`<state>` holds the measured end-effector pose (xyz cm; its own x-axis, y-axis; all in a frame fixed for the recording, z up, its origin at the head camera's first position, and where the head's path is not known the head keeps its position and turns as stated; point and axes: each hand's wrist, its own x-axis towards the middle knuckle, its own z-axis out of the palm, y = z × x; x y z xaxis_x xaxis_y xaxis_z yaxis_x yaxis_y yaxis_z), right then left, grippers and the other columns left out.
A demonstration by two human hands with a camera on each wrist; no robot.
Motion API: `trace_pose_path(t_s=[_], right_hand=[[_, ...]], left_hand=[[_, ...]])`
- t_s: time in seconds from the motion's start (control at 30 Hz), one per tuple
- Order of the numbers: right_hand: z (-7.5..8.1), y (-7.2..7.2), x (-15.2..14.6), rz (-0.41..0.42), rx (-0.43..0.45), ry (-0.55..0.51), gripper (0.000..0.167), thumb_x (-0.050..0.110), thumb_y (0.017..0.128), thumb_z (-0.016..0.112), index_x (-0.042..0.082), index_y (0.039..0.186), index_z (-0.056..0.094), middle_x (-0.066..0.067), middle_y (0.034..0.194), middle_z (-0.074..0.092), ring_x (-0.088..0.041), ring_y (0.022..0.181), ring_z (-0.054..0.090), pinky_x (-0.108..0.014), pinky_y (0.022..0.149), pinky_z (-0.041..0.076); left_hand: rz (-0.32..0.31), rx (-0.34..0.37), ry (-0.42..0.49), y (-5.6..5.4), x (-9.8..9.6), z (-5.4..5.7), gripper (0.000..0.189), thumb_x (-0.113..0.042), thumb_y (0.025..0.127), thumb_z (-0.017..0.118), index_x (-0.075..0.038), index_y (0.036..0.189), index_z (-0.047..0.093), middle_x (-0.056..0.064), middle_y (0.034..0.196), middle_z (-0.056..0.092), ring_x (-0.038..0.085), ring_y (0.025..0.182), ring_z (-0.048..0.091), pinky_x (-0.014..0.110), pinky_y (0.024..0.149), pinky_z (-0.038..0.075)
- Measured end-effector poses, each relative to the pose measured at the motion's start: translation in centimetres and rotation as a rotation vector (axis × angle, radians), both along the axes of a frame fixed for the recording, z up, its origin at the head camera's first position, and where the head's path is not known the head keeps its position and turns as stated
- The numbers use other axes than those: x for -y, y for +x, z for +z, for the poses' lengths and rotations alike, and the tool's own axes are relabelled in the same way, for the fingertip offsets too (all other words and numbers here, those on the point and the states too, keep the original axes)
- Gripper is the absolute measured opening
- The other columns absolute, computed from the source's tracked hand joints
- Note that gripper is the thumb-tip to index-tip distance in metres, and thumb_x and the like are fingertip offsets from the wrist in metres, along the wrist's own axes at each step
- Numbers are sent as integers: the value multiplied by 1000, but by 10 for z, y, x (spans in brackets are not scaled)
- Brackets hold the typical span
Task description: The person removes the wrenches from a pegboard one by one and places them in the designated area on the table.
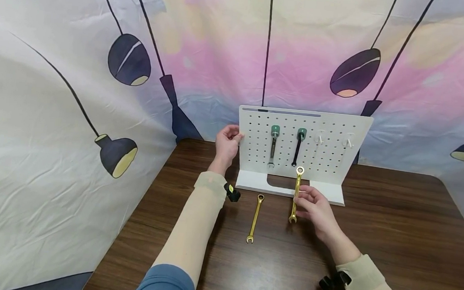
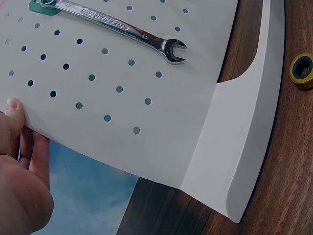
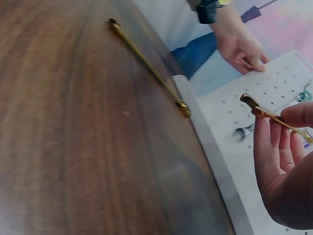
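A white pegboard (image 1: 253, 142) stands upright on its base. My left hand (image 1: 227, 145) pinches its left edge, thumb on the front and fingers behind, as the left wrist view shows (image 2: 24, 171). Between thumb and fingers of my right hand (image 1: 315, 210) is a gold combination wrench (image 1: 296, 194), held upright before the board, ring end up. A second gold wrench (image 1: 255, 218) lies on the table, left of that hand. On the board hang a silver wrench (image 1: 273, 151) and a black wrench (image 1: 297, 150), each from a green-topped hook.
Two clear hooks (image 1: 319, 139) on the board's right half hold nothing. The dark wooden table (image 1: 392, 251) extends around the board. Behind it hangs a cloth backdrop (image 1: 224, 47) printed with lamps. Each wrist wears a strap with a small black camera (image 1: 233, 193).
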<state>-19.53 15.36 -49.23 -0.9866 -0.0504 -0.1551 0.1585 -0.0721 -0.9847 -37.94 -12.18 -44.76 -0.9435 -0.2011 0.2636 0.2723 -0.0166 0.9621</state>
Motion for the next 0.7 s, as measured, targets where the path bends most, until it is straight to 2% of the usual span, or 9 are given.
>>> trace_pose_path(t_s=[0.3, 0.7], right_hand=[[-14, 8, 9, 48, 40, 37, 43, 1, 99, 65, -5, 139, 51, -14, 117, 67, -10, 91, 66, -33, 75, 62], [-25, 13, 14, 92, 70, -8, 46, 0, 99, 68, -8, 140, 50, -8, 111, 68, -10, 88, 68, -32, 75, 62]], left_hand=[[4, 0, -1, -1, -1, -1, 14, 9, 95, 75, 4, 108, 72, -3, 86, 70, 10, 79, 60, 23, 69, 47], [13, 8, -18, 0, 0, -1, 12, 7, 96, 75, 3, 107, 72, 1, 87, 68, 12, 80, 58, 23, 70, 47]])
